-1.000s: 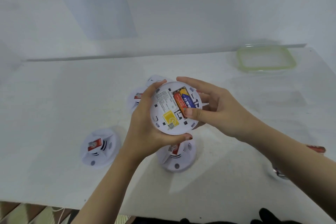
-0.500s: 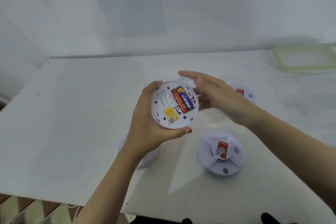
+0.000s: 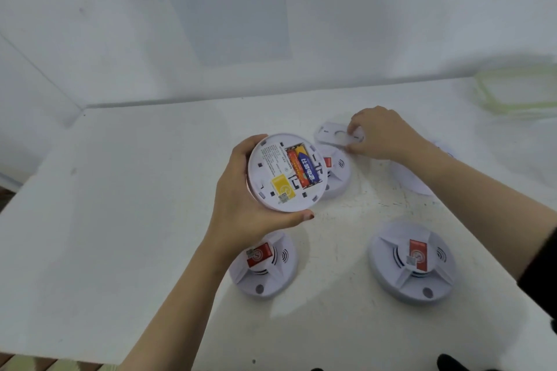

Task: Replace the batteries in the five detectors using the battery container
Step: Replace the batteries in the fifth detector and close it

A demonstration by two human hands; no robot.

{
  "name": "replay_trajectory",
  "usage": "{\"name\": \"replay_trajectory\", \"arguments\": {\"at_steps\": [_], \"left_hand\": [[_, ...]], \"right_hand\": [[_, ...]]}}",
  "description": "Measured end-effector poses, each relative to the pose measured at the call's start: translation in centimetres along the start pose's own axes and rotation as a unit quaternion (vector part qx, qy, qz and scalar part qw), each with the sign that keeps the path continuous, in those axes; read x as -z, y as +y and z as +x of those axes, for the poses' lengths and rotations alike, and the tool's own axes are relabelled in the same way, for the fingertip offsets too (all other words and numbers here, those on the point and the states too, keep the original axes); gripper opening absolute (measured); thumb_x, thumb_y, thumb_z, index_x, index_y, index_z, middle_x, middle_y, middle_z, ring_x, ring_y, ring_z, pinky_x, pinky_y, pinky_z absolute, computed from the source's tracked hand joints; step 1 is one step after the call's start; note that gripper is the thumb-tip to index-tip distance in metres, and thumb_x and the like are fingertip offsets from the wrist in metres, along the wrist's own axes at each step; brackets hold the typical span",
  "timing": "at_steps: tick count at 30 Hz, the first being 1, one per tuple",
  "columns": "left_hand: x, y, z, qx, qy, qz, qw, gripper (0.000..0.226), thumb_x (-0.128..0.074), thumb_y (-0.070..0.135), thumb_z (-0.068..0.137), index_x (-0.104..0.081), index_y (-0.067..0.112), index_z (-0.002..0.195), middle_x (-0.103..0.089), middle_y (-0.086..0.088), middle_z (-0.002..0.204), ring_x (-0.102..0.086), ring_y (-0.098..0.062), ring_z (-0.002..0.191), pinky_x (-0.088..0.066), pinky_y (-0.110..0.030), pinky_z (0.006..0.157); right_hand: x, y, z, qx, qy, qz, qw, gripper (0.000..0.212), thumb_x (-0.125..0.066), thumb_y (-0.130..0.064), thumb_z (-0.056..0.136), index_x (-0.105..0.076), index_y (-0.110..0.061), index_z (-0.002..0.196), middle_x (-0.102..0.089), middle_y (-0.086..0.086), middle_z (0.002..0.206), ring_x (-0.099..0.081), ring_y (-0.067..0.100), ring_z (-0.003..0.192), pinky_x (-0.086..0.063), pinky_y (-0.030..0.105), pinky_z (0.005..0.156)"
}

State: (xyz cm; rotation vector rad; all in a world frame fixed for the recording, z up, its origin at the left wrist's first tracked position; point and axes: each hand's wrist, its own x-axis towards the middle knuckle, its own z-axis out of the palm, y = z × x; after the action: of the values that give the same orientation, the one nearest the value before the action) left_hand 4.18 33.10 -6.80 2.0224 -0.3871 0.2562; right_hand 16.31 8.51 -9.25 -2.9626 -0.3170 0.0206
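Note:
My left hand (image 3: 241, 208) holds a round white detector (image 3: 286, 172) above the table, its back facing me. Two batteries (image 3: 303, 167), orange-red and blue-yellow, lie side by side in its open compartment. My right hand (image 3: 382, 135) pinches a white round back cover (image 3: 336, 135) lying on the table behind it. Three more detectors rest face up on the table: one (image 3: 336, 173) partly hidden behind the held one, one (image 3: 265, 265) under my left wrist, one (image 3: 413, 262) at the front right. A further white detector (image 3: 410, 178) is mostly hidden by my right forearm.
A clear container lid with a green rim (image 3: 518, 93) lies at the table's far right. A printed sheet (image 3: 229, 3) hangs on the back wall. The white table's front edge (image 3: 90, 361) runs along the bottom left.
My right hand left the batteries in the held detector and reached back to take hold of the white cover. The view shifted left, so the table objects appear further right.

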Motion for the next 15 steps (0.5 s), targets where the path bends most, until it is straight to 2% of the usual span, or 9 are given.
{"name": "replay_trajectory", "arguments": {"at_steps": [3, 7, 11, 13, 15], "left_hand": [[0.3, -0.4, 0.3, 0.003, -0.003, -0.016, 1.000, 0.094, -0.086, 0.044, 0.039, -0.040, 0.037, 0.121, -0.050, 0.037, 0.117, -0.052, 0.008, 0.113, -0.045, -0.007, 0.086], [0.4, -0.7, 0.9, 0.001, -0.013, -0.029, 0.999, 0.093, -0.086, 0.043, 0.039, -0.040, 0.037, 0.120, -0.051, 0.037, 0.117, -0.052, 0.007, 0.113, -0.045, -0.006, 0.085], [0.4, -1.0, 1.1, -0.004, -0.024, -0.041, 0.999, 0.091, -0.086, 0.041, 0.040, -0.041, 0.035, 0.119, -0.052, 0.037, 0.117, -0.053, 0.007, 0.113, -0.045, -0.006, 0.084], [0.3, -1.1, 1.2, 0.002, -0.022, -0.050, 0.998, 0.092, -0.086, 0.040, 0.041, -0.041, 0.033, 0.120, -0.052, 0.035, 0.117, -0.053, 0.006, 0.113, -0.045, -0.007, 0.085], [0.2, -1.1, 1.2, 0.006, -0.021, -0.062, 0.998, 0.092, -0.086, 0.038, 0.042, -0.042, 0.030, 0.122, -0.053, 0.028, 0.121, -0.053, 0.002, 0.115, -0.046, -0.010, 0.087]], "right_hand": [[0.3, 0.3, -0.2, -0.012, -0.005, 0.056, 0.998, 0.034, -0.061, -0.034, 0.084, -0.059, -0.017, 0.113, -0.062, 0.002, 0.117, -0.052, 0.023, 0.109, -0.034, 0.030, 0.084], [0.4, 0.6, 0.3, -0.007, -0.036, 0.043, 0.998, 0.049, -0.070, -0.037, 0.079, -0.054, -0.019, 0.122, -0.058, 0.001, 0.124, -0.050, 0.023, 0.113, -0.036, 0.032, 0.089], [0.2, 1.2, 0.5, -0.011, -0.013, 0.085, 0.996, 0.049, -0.071, -0.035, 0.078, -0.055, -0.018, 0.121, -0.059, 0.003, 0.122, -0.052, 0.022, 0.109, -0.037, 0.030, 0.085], [0.3, 1.4, 0.3, -0.042, 0.012, 0.160, 0.986, 0.048, -0.073, -0.035, 0.076, -0.057, -0.020, 0.118, -0.061, 0.001, 0.115, -0.054, 0.018, 0.100, -0.037, 0.027, 0.081], [1.2, 1.2, -0.2, -0.079, 0.038, 0.321, 0.943, 0.043, -0.076, -0.031, 0.076, -0.059, -0.021, 0.115, -0.062, -0.001, 0.107, -0.057, 0.015, 0.094, -0.040, 0.026, 0.082]]}}
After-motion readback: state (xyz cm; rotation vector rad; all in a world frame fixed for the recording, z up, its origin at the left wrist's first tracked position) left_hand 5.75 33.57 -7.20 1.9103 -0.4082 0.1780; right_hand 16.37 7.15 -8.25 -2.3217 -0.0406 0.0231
